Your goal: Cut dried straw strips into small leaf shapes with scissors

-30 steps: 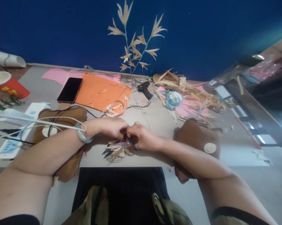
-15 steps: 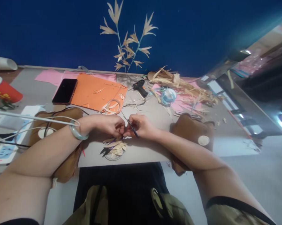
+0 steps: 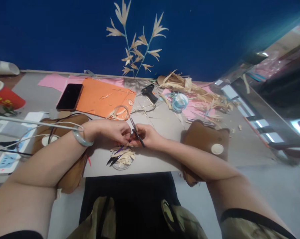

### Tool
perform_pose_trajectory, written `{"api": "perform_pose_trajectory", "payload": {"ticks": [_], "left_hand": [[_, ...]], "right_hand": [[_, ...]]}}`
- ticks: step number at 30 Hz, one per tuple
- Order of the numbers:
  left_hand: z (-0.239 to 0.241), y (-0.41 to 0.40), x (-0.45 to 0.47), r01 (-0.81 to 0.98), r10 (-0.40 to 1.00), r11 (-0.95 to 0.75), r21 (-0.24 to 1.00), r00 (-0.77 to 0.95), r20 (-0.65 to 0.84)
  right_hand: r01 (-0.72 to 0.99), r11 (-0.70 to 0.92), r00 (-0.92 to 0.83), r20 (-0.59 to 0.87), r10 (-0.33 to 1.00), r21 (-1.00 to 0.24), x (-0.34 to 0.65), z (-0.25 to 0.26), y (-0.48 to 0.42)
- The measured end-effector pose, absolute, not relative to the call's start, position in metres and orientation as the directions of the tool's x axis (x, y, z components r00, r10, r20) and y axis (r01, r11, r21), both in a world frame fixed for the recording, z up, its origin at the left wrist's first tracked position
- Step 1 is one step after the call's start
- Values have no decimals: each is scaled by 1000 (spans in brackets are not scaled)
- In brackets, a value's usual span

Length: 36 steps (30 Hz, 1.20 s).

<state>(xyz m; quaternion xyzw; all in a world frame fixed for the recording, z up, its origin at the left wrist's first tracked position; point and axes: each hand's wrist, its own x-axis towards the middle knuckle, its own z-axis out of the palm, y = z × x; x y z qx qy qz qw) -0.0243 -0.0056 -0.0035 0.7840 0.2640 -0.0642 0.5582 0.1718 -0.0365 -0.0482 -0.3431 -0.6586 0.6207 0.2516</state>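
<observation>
My left hand, a jade-coloured bangle on its wrist, is closed in a pinch close to my right hand. What sits between its fingertips is too small to make out. My right hand is closed around a slim dark tool, which looks like tweezers, its thin pale end slanting up and away. The fingertips of both hands nearly meet. Just below them, a small round dish bears cut strips of dry husk. Black-bladed snips with a purple part lie on the strips.
An orange sheet with scraps and a phone lie behind my hands. Further right are a black glue gun, blue tape and piled husks. Brown cushions support both arms. Husk flowers stand against the blue wall.
Both hands have shifted slightly left. The tool in my right hand has tipped to a steeper angle. The dish and the things around it stay in place.
</observation>
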Motion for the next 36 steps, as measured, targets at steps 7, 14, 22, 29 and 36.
{"api": "perform_pose_trajectory", "payload": {"ticks": [7,14,22,29,36], "left_hand": [[3,-5,-24,469,305,-222,855,866,-396],[3,-5,-22,450,299,-145,881,869,-395],[10,-7,-21,505,398,-78,860,806,-438],[0,-15,-14,524,349,60,850,787,-509],[-4,-17,-9,595,432,-22,804,731,-529]], "right_hand": [[125,-2,-649,-83,756,-992,172,-47,-37],[106,35,-624,-39,781,-994,172,-52,-35],[80,-1,-614,-50,788,-997,175,-49,-33],[168,-58,-719,-163,676,-984,183,-34,-25],[258,-20,-708,-203,677,-966,181,-37,-25]]}}
